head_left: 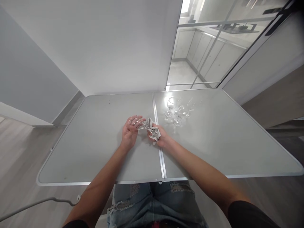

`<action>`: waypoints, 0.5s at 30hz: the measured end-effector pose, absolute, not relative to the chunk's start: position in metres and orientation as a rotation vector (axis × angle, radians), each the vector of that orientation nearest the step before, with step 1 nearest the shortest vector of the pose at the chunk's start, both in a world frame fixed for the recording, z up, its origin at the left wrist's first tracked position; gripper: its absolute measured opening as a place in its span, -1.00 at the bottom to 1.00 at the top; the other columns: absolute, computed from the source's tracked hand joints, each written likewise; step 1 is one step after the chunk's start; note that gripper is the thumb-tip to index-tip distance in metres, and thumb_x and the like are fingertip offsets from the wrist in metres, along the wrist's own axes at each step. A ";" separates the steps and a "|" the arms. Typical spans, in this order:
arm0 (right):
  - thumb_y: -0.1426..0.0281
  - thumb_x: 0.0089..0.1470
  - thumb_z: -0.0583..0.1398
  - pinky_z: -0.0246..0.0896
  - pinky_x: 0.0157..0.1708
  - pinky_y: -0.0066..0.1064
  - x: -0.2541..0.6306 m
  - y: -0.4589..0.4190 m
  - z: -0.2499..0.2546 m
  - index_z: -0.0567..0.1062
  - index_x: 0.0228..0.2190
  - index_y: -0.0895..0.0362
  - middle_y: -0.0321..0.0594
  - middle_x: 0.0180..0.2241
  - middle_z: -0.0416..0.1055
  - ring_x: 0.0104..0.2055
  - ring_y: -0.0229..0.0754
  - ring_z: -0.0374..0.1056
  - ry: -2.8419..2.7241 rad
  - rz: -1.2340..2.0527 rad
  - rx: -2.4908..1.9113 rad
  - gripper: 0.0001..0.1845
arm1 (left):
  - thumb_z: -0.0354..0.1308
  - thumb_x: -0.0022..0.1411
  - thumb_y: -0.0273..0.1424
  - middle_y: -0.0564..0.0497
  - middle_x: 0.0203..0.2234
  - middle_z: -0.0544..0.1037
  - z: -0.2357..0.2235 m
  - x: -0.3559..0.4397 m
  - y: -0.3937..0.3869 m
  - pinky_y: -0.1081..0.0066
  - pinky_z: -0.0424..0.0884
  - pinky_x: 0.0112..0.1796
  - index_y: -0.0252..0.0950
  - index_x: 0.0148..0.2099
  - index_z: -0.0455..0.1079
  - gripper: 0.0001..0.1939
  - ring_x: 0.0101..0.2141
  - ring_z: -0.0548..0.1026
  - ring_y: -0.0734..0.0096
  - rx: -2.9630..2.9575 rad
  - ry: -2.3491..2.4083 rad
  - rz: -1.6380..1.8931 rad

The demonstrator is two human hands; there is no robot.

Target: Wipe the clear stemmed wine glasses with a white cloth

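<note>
- Left hand [129, 130] grips a clear stemmed glass [142, 125], which sits between both hands; a loose hold could drop it.
- Right hand [161, 136] squeezes a crumpled whitish cloth [156, 133] on its other end; hard twisting might snap it.
- Past the right hand, other clear glasses with stems [177, 122] might tip if bumped.

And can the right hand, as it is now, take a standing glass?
Probably not: the right hand holds a cloth against another glass, though nothing seems to block the way to the standing glasses.

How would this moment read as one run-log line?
left hand: stemmed glass | right hand: white cloth, against that glass | other stemmed glasses: standing on grey table
</note>
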State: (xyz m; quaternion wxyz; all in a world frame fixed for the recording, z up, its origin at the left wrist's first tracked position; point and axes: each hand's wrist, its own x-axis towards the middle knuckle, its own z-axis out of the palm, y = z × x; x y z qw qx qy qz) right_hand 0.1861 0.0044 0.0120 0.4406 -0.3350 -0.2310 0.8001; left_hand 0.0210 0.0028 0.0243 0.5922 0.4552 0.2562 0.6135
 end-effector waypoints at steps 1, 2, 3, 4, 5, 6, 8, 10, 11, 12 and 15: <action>0.19 0.09 0.21 -0.12 -0.78 -0.52 0.187 0.005 0.014 0.32 -0.40 0.08 -0.41 -0.67 0.23 -0.73 -0.35 0.01 -0.559 2.019 -0.791 -0.76 | 0.35 0.10 -0.01 -0.28 0.15 0.44 0.025 0.021 0.003 0.03 0.39 0.09 -0.24 0.10 0.41 -0.38 0.10 0.48 -0.09 1.058 0.595 1.425; 0.20 0.10 0.21 -0.15 -0.79 -0.52 0.188 0.005 0.015 0.30 -0.40 0.08 -0.42 -0.68 0.22 -0.74 -0.35 -0.01 -0.550 2.028 -0.764 -0.76 | 0.35 0.09 -0.01 -0.28 0.16 0.43 0.025 0.021 0.002 0.03 0.39 0.09 -0.24 0.10 0.41 -0.38 0.12 0.46 -0.10 1.058 0.598 1.424; 0.20 0.10 0.21 -0.18 -0.79 -0.53 0.188 0.006 0.016 0.29 -0.41 0.07 -0.43 -0.68 0.21 -0.74 -0.36 -0.03 -0.546 2.026 -0.750 -0.75 | 0.36 0.08 -0.01 -0.27 0.16 0.42 0.026 0.021 0.002 0.02 0.39 0.09 -0.23 0.10 0.41 -0.38 0.13 0.46 -0.11 1.057 0.602 1.424; 0.20 0.10 0.21 -0.20 -0.79 -0.53 0.188 0.006 0.016 0.27 -0.42 0.07 -0.44 -0.69 0.19 -0.75 -0.37 -0.04 -0.552 2.026 -0.745 -0.74 | 0.36 0.08 -0.01 -0.27 0.17 0.42 0.026 0.021 0.002 0.02 0.38 0.10 -0.23 0.10 0.41 -0.38 0.13 0.45 -0.12 1.054 0.605 1.423; 0.20 0.10 0.22 -0.21 -0.79 -0.53 0.187 0.006 0.016 0.26 -0.43 0.07 -0.45 -0.69 0.18 -0.75 -0.38 -0.05 -0.563 2.024 -0.753 -0.73 | 0.37 0.08 -0.01 -0.26 0.17 0.41 0.026 0.021 0.002 0.02 0.38 0.10 -0.22 0.09 0.42 -0.38 0.13 0.45 -0.12 1.052 0.607 1.422; 0.18 0.10 0.23 -0.21 -0.78 -0.53 0.186 0.005 0.014 0.25 -0.44 0.07 -0.45 -0.69 0.18 -0.74 -0.38 -0.05 -0.574 2.003 -0.785 -0.71 | 0.37 0.07 -0.01 -0.26 0.18 0.41 0.026 0.021 0.002 0.03 0.38 0.11 -0.22 0.09 0.42 -0.38 0.14 0.45 -0.11 1.050 0.609 1.423; 0.13 0.10 0.24 -0.18 -0.77 -0.53 0.184 0.005 0.009 0.26 -0.43 0.06 -0.45 -0.68 0.19 -0.74 -0.38 -0.01 -0.601 1.856 -0.934 -0.67 | 0.37 0.08 -0.02 -0.26 0.18 0.41 0.025 0.020 0.004 0.04 0.38 0.11 -0.21 0.09 0.42 -0.39 0.14 0.45 -0.11 1.050 0.620 1.435; 0.05 0.10 0.24 -0.08 -0.75 -0.51 0.183 0.004 0.003 0.30 -0.40 0.07 -0.45 -0.67 0.20 -0.71 -0.36 0.07 -0.634 1.625 -1.098 -0.62 | 0.35 0.10 -0.02 -0.26 0.19 0.40 0.024 0.017 0.007 0.06 0.39 0.10 -0.20 0.09 0.42 -0.41 0.14 0.45 -0.08 1.039 0.637 1.487; 0.01 0.10 0.24 -0.02 -0.73 -0.50 0.183 0.004 0.001 0.32 -0.38 0.07 -0.44 -0.66 0.22 -0.69 -0.34 0.11 -0.652 1.521 -1.148 -0.60 | 0.33 0.12 -0.02 -0.25 0.20 0.39 0.023 0.016 0.009 0.07 0.40 0.09 -0.19 0.09 0.42 -0.43 0.15 0.44 -0.06 1.025 0.644 1.525; -0.02 0.09 0.24 0.05 -0.70 -0.49 0.184 0.003 -0.001 0.35 -0.36 0.08 -0.42 -0.64 0.24 -0.67 -0.32 0.16 -0.668 1.451 -1.162 -0.58 | 0.31 0.15 -0.02 -0.25 0.22 0.38 0.023 0.014 0.010 0.09 0.40 0.09 -0.19 0.08 0.41 -0.46 0.15 0.44 -0.03 1.005 0.651 1.566; -0.09 0.08 0.23 0.26 -0.59 -0.44 0.184 0.001 -0.001 0.42 -0.25 0.06 -0.33 -0.51 0.40 -0.55 -0.25 0.33 -0.677 1.427 -1.068 -0.52 | 0.27 0.22 -0.05 -0.24 0.26 0.34 0.022 0.010 0.014 0.12 0.38 0.11 -0.20 0.07 0.41 -0.53 0.19 0.41 0.02 0.936 0.661 1.645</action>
